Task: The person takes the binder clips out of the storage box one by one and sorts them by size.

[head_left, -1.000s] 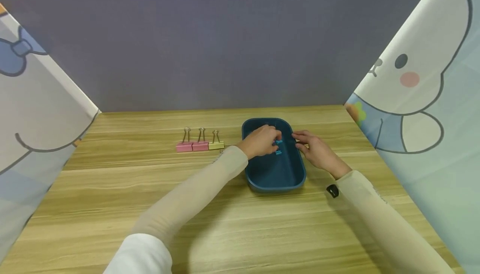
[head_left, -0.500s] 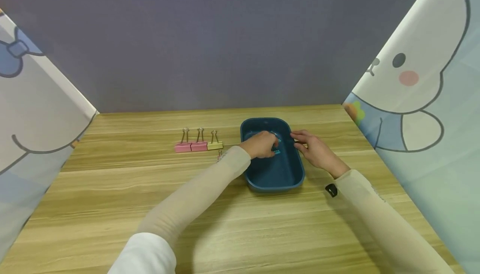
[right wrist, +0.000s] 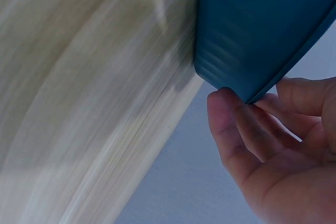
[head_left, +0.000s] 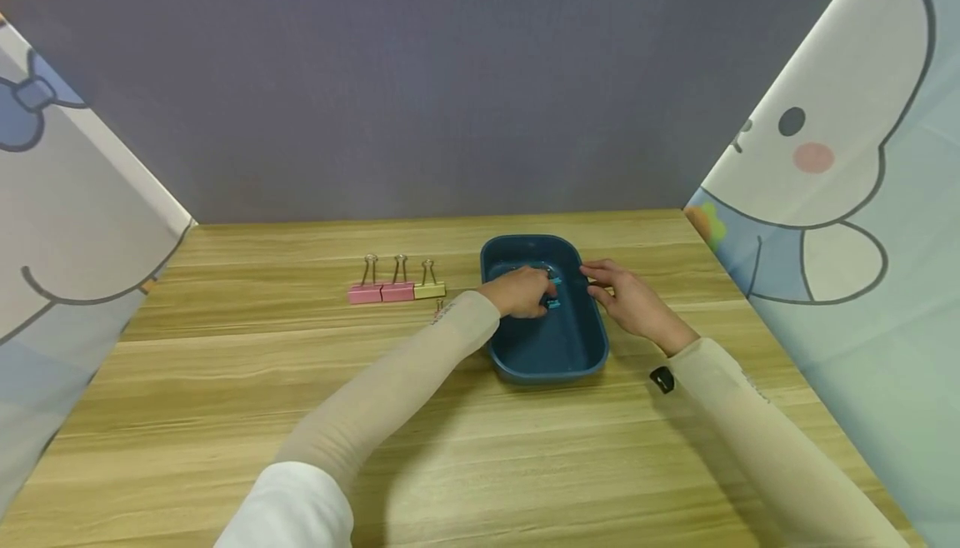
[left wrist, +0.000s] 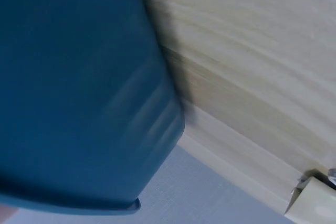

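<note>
My left hand (head_left: 521, 291) reaches down into a dark blue plastic tray (head_left: 551, 348), fingers bent toward its floor. Right at its fingertips are small bright blue binder clips (head_left: 553, 304); whether it pinches one is hidden by the hand. At the tray's right side, my right hand (head_left: 633, 302) holds the rim between thumb and fingers. The right wrist view shows this hand (right wrist: 283, 156) around a corner of the tray (right wrist: 247, 40). Only the tray's outer wall (left wrist: 79, 87) fills much of the left wrist view.
Left of the tray stand two pink binder clips (head_left: 365, 294) and a yellow binder clip (head_left: 430, 290) in a row, handles up. A small pink clip (head_left: 439, 306) is partly behind the left sleeve. A small black object (head_left: 662, 379) lies beside the right forearm.
The left hand has lowered slightly deeper into the tray, its fingers moving among the small blue clips. The right hand keeps its place at the rim.
</note>
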Demonstrator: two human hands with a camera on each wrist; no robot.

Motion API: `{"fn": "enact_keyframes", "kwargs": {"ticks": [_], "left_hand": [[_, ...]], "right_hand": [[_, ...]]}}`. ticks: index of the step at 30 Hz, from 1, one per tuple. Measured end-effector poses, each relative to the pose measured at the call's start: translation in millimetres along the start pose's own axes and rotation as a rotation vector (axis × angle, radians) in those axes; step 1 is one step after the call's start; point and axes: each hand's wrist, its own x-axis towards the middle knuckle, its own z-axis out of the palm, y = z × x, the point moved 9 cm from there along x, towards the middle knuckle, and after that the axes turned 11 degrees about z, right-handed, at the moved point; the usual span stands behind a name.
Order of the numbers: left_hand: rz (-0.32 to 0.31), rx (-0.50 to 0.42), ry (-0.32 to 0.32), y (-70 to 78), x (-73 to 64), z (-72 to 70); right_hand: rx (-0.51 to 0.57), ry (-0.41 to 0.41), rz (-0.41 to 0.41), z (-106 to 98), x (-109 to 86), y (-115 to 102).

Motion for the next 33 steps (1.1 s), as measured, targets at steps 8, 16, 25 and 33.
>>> {"fn": "enact_keyframes", "kwargs": {"ticks": [8, 16, 25, 33], "left_hand": [[0.058, 0.016, 0.016, 4.1, 1.3, 0.2], [0.121, -0.025, 0.035, 11.8, 4.5, 0.6], [0.13, -0.061, 0.042, 15.4, 2.2, 3.5], [0.165, -0.071, 0.074, 22.1, -3.4, 3.4]], "right_hand": [[-0.001, 0.002, -0.007, -0.3, 0.6, -1.1], [-0.007, 0.006, -0.005, -0.2, 0.0, -0.5], [-0.01, 0.004, -0.012, 0.5, -1.1, 0.0], [0.0, -0.008, -0.002, 0.7, -2.6, 0.4]]}}
